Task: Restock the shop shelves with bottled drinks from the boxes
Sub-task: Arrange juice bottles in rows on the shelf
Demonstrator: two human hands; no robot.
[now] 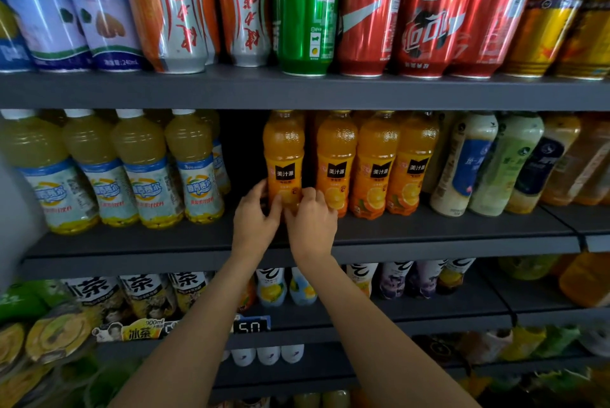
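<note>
An orange juice bottle with a black label stands upright on the middle shelf, a small gap to the left of a row of the same orange bottles. My left hand grips its lower part from the left, and my right hand grips it from the right, fingers curled round the base. No box is in view.
Pale yellow bottles fill the middle shelf's left side, with a dark gap beside the held bottle. Tea bottles stand to the right. Cans line the shelf above. Lower shelves hold more bottles and a price tag.
</note>
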